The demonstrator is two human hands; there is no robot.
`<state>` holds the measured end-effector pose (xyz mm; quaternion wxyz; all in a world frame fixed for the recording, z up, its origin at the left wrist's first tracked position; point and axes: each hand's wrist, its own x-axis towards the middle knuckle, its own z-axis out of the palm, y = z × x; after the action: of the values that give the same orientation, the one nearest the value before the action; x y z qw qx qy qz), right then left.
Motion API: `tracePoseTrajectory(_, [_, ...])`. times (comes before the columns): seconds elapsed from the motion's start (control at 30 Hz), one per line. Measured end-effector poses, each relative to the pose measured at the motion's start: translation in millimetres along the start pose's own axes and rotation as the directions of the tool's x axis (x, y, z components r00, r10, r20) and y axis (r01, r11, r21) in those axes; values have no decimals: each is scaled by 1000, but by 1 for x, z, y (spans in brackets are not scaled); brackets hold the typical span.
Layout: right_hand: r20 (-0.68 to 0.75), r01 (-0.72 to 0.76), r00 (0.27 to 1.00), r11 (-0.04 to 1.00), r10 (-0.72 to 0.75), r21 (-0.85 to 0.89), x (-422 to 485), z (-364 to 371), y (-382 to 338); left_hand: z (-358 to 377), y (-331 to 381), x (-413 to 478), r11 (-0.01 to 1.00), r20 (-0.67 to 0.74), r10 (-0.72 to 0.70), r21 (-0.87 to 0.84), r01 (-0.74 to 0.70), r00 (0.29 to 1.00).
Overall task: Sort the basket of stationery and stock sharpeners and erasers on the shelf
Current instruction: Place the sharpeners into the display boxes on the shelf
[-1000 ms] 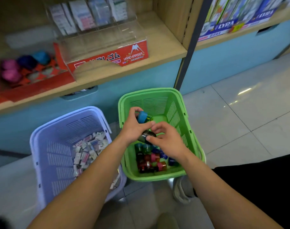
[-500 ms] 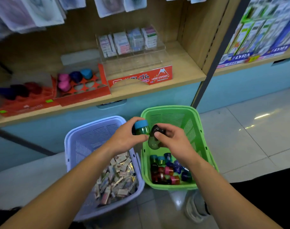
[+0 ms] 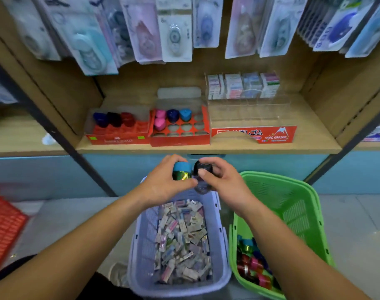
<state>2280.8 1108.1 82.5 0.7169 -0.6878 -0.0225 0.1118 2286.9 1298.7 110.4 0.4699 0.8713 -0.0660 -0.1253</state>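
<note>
My left hand point(image 3: 163, 185) grips a blue-capped sharpener point(image 3: 180, 171) and my right hand point(image 3: 223, 180) grips a black-capped sharpener point(image 3: 203, 169). Both are held side by side above the lilac basket point(image 3: 141, 245), which is full of wrapped erasers point(image 3: 182, 241). The green basket point(image 3: 292, 202) at right holds several coloured sharpeners point(image 3: 252, 263) in its near corner. On the wooden shelf point(image 3: 206, 147) stand two red sharpener trays: the left one point(image 3: 117, 135) and the middle one point(image 3: 180, 135), each partly filled. A clear eraser display point(image 3: 249, 118) with a red front stands at right.
Blister packs point(image 3: 173, 29) hang above the shelf. A black upright post point(image 3: 61, 135) divides the shelf from the bay at left. A red crate point(image 3: 3, 228) lies on the floor at far left. Pale floor tiles point(image 3: 357, 234) spread to the right.
Both hands rose from the green basket with the sharpeners and now hover over the lilac basket, closer to the shelf. The view tilted upward, bringing the hanging packs into sight.
</note>
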Motion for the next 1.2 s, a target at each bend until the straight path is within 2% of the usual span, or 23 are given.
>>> tracePoseTrajectory(0.1, [5,67,998,991,-67,-116,28,8,-8,-35,-12,-4,992,-41,22,122,-17,999])
tracePoseTrajectory(0.37, [-9,238,966,909,-257,-342,136,70,-39,-115,-55,-3,995,-311,-43,71,68,949])
tracePoseTrajectory(0.5, [-6,301,944,871,-329,-389,193,104,-49,-139,-76,7,995,-373,-47,63,75,927])
tracePoseTrajectory(0.63, [69,338,934,807,-350,-484,233,141,-52,-154,-91,6,995,-412,-51,58,82,910])
tracePoseTrajectory(0.7, [116,370,922,749,-370,-549,247,162,-50,-163,-96,6,995,-441,-63,37,89,895])
tracePoseTrajectory(0.83, [227,439,885,566,-407,-697,264,197,-41,-175,-104,3,996,-462,-76,-3,85,884])
tracePoseTrajectory(1.0, [279,432,875,378,-396,-819,273,216,-24,-179,-107,2,997,-473,-82,-39,72,877])
tracePoseTrajectory(1.13, [311,443,866,313,-391,-840,274,219,-17,-181,-108,3,997,-477,-83,-41,73,875])
tracePoseTrajectory(1.2, [309,433,882,355,-356,-828,271,217,-20,-182,-109,2,996,-478,-89,-53,72,874])
